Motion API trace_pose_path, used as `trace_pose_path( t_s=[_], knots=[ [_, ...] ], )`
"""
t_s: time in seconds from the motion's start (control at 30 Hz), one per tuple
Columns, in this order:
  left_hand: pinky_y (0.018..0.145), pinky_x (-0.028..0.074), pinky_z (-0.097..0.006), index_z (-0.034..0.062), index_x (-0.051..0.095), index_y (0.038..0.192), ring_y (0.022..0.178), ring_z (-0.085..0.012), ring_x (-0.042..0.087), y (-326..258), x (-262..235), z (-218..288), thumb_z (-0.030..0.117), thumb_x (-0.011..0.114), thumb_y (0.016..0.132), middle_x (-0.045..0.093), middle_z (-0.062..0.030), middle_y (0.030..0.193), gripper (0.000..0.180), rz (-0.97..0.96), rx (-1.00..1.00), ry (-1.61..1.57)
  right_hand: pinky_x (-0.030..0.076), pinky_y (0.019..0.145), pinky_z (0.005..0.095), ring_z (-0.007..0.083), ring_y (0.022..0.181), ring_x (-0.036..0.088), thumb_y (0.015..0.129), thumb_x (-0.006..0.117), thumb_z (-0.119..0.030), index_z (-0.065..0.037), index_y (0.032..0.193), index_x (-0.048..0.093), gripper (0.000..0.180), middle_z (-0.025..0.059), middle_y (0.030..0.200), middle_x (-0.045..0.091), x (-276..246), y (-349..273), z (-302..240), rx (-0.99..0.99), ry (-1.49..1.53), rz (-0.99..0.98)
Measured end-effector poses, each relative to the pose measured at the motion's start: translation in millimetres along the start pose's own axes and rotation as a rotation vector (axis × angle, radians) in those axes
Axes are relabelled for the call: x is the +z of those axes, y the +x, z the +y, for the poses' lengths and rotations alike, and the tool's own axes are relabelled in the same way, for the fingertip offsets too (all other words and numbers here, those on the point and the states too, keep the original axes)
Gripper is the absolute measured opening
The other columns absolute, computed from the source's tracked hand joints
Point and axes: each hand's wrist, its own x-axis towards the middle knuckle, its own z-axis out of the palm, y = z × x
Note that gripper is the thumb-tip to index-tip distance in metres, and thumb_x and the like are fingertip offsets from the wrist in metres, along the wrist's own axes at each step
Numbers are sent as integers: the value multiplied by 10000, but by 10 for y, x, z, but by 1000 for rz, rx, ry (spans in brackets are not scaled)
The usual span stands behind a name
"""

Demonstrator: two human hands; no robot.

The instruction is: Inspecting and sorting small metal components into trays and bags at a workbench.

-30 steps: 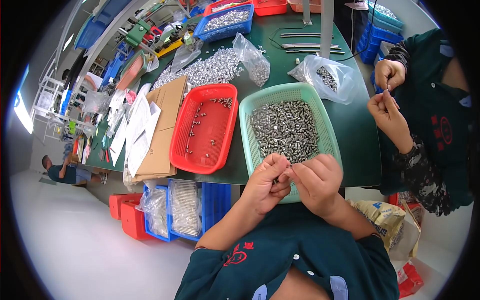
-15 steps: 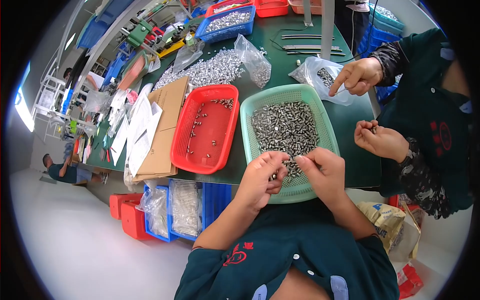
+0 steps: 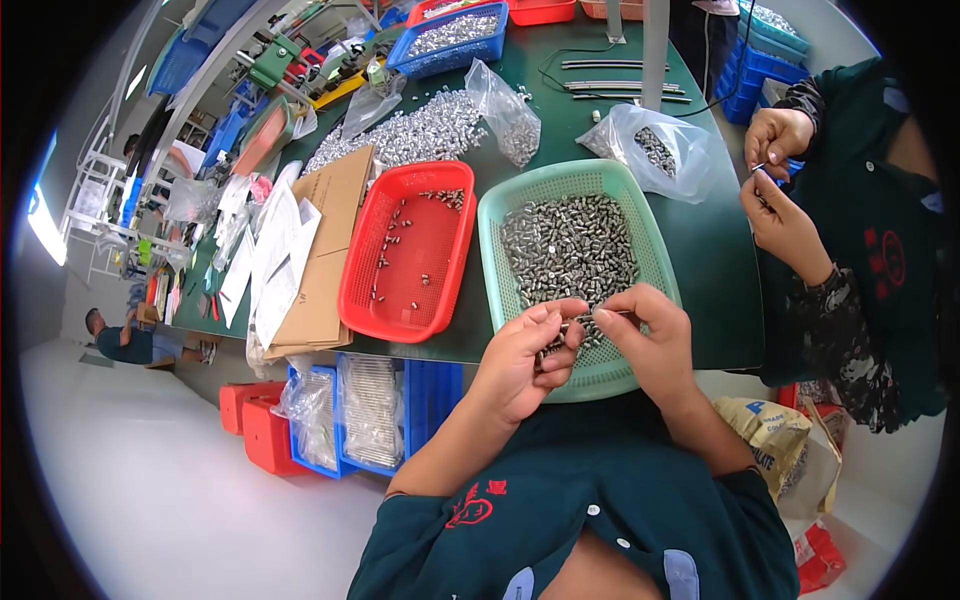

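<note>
My left hand [image 3: 527, 362] is closed in a pinch over the near end of a light green plastic basket [image 3: 655, 262]. Between its thumb and fingers sits a small metal fitting, mostly hidden. My right hand [image 3: 650, 335] meets it from the other side, thumb and forefinger pinched at the fitting; whether they grip a separate piece is too small to see. Below both hands, many small cylindrical metal fittings [image 3: 570, 245] heap in the basket. A red plastic basket [image 3: 415, 265] stands to the left, with a few similar fittings scattered along its edges.
A co-worker's hands [image 3: 785, 205] hold a small thing at the right. A clear bag of fittings [image 3: 655, 150] lies behind the green basket. Silvery parts [image 3: 430, 130] are spread farther back, beside cardboard [image 3: 325, 250]. A metal post [image 3: 654, 60] rises from the table.
The co-worker's extended hand has drawn back from the bag and joined the other at the right. My right fingers have curled more; my hands stay together over the basket.
</note>
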Motion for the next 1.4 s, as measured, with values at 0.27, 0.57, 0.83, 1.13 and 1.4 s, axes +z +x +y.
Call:
trace_pose_path(
  t_s=[0.27, 0.57, 0.83, 1.13, 1.4],
  knots=[
    [393, 244, -174, 17, 385, 1331, 483, -60, 321, -21, -18, -23, 197, 442, 946, 480, -37, 682, 429, -191, 4, -40, 386, 567, 235, 82, 641, 485, 831, 631, -60, 15, 797, 602, 87, 25, 699, 530, 18, -13, -17, -12, 0, -26],
    [406, 232, -184, 41, 404, 1326, 471, -59, 294, -5, -41, -34, 214, 416, 962, 484, -44, 697, 403, -243, -17, -80, 392, 551, 259, 126, 611, 510, 804, 643, -43, 5, 790, 614, 58, 48, 673, 555, 66, -22, -45, -94, -16, -16],
    [414, 231, -179, 34, 392, 1335, 477, -53, 294, 8, -25, -56, 226, 438, 958, 467, -24, 684, 426, -231, 6, 73, 414, 542, 316, 229, 586, 535, 755, 653, -10, -18, 764, 617, 39, 81, 660, 580, 49, 6, -95, -534, -409, 25],
    [399, 222, -170, 119, 284, 1404, 440, -46, 293, -44, 79, -36, 219, 497, 939, 453, -30, 639, 521, -203, 64, 145, 382, 520, 230, 51, 584, 468, 866, 626, -128, 11, 758, 603, 177, -28, 648, 538, 90, -13, 197, 399, 593, -28],
    [380, 205, -191, 85, 485, 1022, 420, -52, 267, 28, -62, -35, 260, 462, 958, 409, -5, 603, 188, -79, 35, -17, 350, 464, 319, 208, 507, 464, 746, 694, -78, -23, 668, 576, 151, 70, 572, 474, -58, 49, -160, -362, -521, 72]
  ],
)
